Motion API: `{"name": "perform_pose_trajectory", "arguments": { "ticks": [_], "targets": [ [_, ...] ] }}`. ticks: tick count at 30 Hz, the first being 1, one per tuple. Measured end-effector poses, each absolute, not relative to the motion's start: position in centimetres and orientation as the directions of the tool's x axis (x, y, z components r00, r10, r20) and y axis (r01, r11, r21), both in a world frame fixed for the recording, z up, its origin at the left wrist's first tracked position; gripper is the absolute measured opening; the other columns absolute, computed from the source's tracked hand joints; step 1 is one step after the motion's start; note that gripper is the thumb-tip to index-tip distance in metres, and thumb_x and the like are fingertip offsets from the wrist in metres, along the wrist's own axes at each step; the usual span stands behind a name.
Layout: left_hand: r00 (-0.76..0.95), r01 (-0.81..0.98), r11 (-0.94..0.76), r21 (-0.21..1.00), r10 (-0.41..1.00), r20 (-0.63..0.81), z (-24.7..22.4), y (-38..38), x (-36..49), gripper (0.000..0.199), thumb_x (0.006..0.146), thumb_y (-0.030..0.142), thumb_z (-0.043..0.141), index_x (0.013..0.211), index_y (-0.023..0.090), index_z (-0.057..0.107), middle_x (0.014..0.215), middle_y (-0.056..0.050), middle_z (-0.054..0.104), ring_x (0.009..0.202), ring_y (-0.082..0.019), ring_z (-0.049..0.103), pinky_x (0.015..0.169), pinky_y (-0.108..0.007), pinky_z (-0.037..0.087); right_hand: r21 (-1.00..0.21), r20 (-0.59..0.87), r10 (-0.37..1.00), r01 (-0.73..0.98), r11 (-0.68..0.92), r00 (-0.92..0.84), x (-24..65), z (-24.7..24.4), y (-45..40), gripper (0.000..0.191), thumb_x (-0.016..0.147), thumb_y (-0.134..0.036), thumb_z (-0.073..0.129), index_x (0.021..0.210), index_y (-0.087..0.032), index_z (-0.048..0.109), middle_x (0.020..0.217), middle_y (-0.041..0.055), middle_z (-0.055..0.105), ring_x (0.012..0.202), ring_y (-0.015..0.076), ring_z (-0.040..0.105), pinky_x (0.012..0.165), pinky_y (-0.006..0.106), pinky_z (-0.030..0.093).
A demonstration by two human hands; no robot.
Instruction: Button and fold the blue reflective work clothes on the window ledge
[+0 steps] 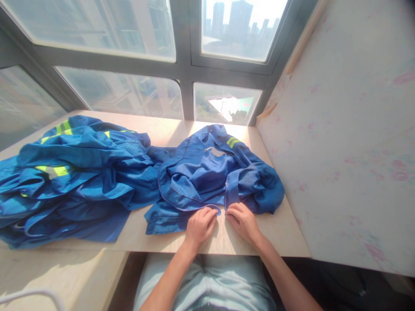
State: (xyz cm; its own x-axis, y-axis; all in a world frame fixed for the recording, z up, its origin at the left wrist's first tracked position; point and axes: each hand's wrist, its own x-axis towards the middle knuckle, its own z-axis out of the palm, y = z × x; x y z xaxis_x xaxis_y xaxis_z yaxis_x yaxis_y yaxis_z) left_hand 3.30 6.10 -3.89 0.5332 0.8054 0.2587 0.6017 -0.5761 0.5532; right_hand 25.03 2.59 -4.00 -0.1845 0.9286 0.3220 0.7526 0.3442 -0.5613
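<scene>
A blue work jacket [207, 168] with yellow-green stripes on its shoulder lies open on the wooden tabletop in front of me. At its lower front, my left hand [202, 222] pinches the bottom end of the left zipper edge. My right hand [241, 218] is closed on the lower end of the opposite zipper edge. The two zipper ends sit close to each other but apart. Fingers cover the zipper's end pieces, so the pin and slider cannot be made out. One sleeve [165, 218] lies folded near my left hand.
A heap of blue garments [81, 172] with reflective bands covers the tabletop's left side. Windows [223, 103] rise behind the wooden tabletop [275, 235]. A flower-patterned wall [343, 151] bounds the right side. A white curved tube [32, 293] shows at lower left.
</scene>
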Motion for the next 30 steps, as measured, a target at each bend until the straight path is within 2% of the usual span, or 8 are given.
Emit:
{"name": "perform_pose_trajectory", "arguments": {
  "ticks": [5, 15, 18, 22, 30],
  "targets": [
    [0.533, 0.593, -0.588, 0.55, 0.799, 0.278, -3.9, 6.1, 3.3, 0.025, 0.096, 0.02, 0.051, 0.114, 0.023, 0.068, 0.101, -0.005, 0.071, 0.094, -0.019, 0.066, 0.084, -0.029, 0.052, -0.579, 0.328, 0.918, 0.721, 0.382, -0.223, 25.6, -4.4, 2.6, 0.014, 0.091, -0.015, 0.062, 0.096, -0.024, 0.071, 0.097, 0.0043, 0.07, 0.092, 0.0203, 0.063, 0.081, 0.032, 0.053],
    [0.513, 0.573, -0.624, 0.532, 0.779, 0.361, -4.3, 6.1, 3.4, 0.023, 0.095, 0.017, 0.052, 0.112, 0.022, 0.067, 0.099, -0.004, 0.071, 0.091, -0.019, 0.067, 0.079, -0.029, 0.053, -0.584, 0.414, 0.896, 0.708, 0.398, -0.162, 25.2, -4.5, 2.6, 0.013, 0.09, -0.014, 0.065, 0.09, -0.024, 0.072, 0.09, 0.0034, 0.071, 0.085, 0.019, 0.063, 0.075, 0.03, 0.052],
    [0.494, 0.547, -0.668, 0.503, 0.744, 0.45, -4.8, 5.9, 3.3, 0.026, 0.095, 0.015, 0.051, 0.116, 0.02, 0.066, 0.099, -0.006, 0.072, 0.091, -0.018, 0.067, 0.079, -0.029, 0.053, -0.627, 0.444, 0.887, 0.664, 0.407, -0.125, 25.0, -4.3, 2.1, 0.013, 0.091, -0.012, 0.064, 0.089, -0.023, 0.071, 0.089, 0.0031, 0.071, 0.084, 0.0183, 0.063, 0.075, 0.03, 0.052],
    [0.51, 0.519, -0.75, 0.409, 0.656, 0.556, -5.0, 5.5, 3.2, 0.022, 0.095, 0.013, 0.052, 0.109, 0.019, 0.068, 0.093, -0.005, 0.073, 0.084, -0.017, 0.067, 0.074, -0.029, 0.05, -0.687, 0.469, 0.881, 0.603, 0.406, -0.058, 24.5, -3.9, 1.1, 0.012, 0.091, -0.012, 0.064, 0.092, -0.023, 0.07, 0.088, 0.003, 0.07, 0.084, 0.0173, 0.063, 0.076, 0.03, 0.053],
    [0.533, 0.529, -0.776, 0.343, 0.619, 0.576, -4.3, 5.4, 3.3, 0.023, 0.096, 0.013, 0.051, 0.102, 0.02, 0.072, 0.093, -0.005, 0.073, 0.08, -0.016, 0.065, 0.071, -0.028, 0.048, -0.685, 0.468, 0.882, 0.613, 0.394, -0.043, 23.9, -3.4, -0.2, 0.012, 0.091, -0.014, 0.064, 0.09, -0.024, 0.071, 0.086, 0.0028, 0.07, 0.083, 0.0173, 0.063, 0.076, 0.031, 0.053]
  ]
}}
